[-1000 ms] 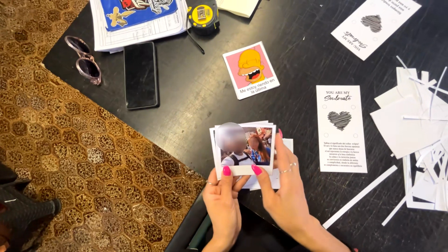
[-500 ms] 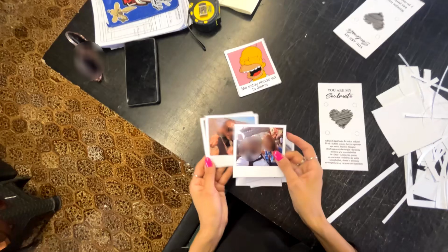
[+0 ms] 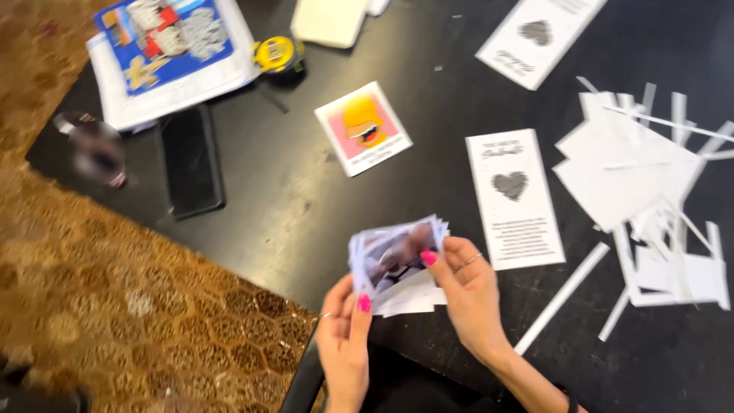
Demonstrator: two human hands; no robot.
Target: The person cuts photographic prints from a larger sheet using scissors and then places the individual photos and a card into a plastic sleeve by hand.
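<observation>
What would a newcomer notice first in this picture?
First, the two hands with bright pink nails at the lower middle: the left hand and the right hand hold a stack of photo prints between them above the black table. Next, the pile of white paper offcuts at the right.

Glossy paper photo prints [image 3: 394, 256], matt white paper scraps [image 3: 627, 176], smooth black tabletop [image 3: 306, 191].

Single head-worn view, looking steeply down, fairly near. Black table [image 3: 252, 206] fills frame from 12 to 5 o'clock; patterned floor [image 3: 115, 306] at 8 o'clock. Hands enter from 6 o'clock. No second view.
</observation>
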